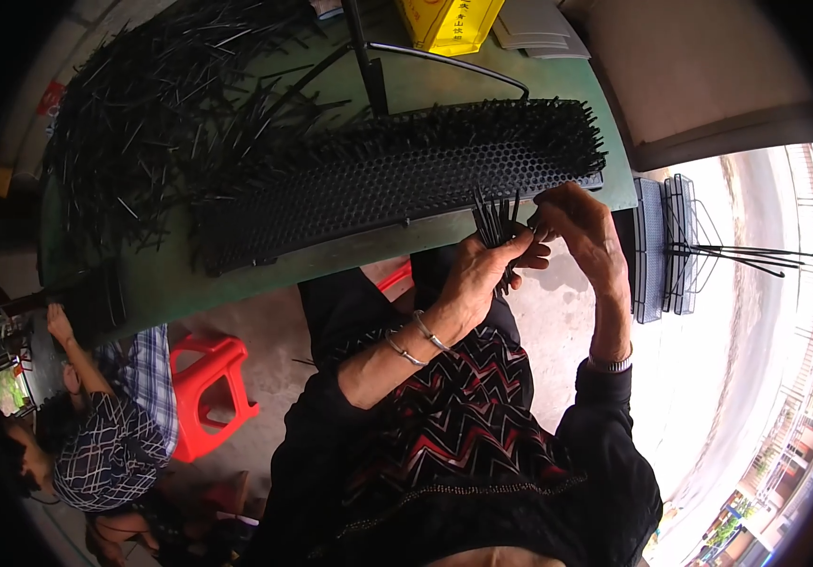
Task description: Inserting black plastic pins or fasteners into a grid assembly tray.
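Note:
My left hand (pixel 468 283) is closed round a bundle of thin black sticks (pixel 495 225), which stand up out of the fist in front of my lap. Right beside it, my right hand (pixel 579 227) is bent with its fingertips pinched near the left thumb; what they hold, if anything, is hidden. Just beyond both hands lies a long black perforated panel (pixel 350 194) with rows of round holes. Black sticks (pixel 482 128) stand densely in its far and right-hand part, while the nearer rows of holes are bare.
A big heap of loose black sticks (pixel 142 104) covers the left of the green table (pixel 312 250). A black metal stand (pixel 375 80) rises behind the panel by a yellow bag (pixel 451 21). A red stool (pixel 208 392) and another person (pixel 113 444) are at left; wire racks (pixel 679 246) at right.

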{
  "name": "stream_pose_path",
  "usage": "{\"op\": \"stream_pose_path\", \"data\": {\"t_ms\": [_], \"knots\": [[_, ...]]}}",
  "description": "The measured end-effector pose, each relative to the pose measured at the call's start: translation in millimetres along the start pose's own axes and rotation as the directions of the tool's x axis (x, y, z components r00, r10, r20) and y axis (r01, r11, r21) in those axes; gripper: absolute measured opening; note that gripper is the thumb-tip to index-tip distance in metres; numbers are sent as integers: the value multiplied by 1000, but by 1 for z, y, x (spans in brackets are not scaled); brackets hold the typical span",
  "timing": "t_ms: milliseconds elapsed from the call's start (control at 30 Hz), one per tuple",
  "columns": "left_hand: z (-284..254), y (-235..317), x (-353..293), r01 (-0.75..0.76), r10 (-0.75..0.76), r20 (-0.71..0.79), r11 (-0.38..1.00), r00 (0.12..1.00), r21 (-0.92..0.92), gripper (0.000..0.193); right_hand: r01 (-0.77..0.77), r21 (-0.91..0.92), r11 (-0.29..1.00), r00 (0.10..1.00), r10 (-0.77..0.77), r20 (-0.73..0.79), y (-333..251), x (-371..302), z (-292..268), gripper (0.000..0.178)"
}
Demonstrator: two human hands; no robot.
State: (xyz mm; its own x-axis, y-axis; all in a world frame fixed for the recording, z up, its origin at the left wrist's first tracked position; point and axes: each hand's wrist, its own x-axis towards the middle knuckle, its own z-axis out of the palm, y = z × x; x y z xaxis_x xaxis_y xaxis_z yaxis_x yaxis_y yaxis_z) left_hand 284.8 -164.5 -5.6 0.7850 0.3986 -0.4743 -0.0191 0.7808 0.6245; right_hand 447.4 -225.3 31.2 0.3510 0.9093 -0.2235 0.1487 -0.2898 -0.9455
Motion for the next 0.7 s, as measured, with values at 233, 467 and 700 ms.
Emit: {"op": "stream_pose_path", "data": {"t_ms": [233, 467, 700], "knots": [[-10, -6, 16, -28, 23, -47, 993, 999, -111, 40, 98, -296, 950, 896, -213, -389, -24, -8, -7, 12], [-16, -17, 28, -24, -6, -102, 956, 995, -291, 23, 129, -618, 775, 697, -514, -499, -7, 19, -15, 12], [-11, -11, 19, -30, -10, -125, 948, 992, -317, 20, 127, -651, 748, 723, -520, -455, 9, 32, -17, 9]]}}
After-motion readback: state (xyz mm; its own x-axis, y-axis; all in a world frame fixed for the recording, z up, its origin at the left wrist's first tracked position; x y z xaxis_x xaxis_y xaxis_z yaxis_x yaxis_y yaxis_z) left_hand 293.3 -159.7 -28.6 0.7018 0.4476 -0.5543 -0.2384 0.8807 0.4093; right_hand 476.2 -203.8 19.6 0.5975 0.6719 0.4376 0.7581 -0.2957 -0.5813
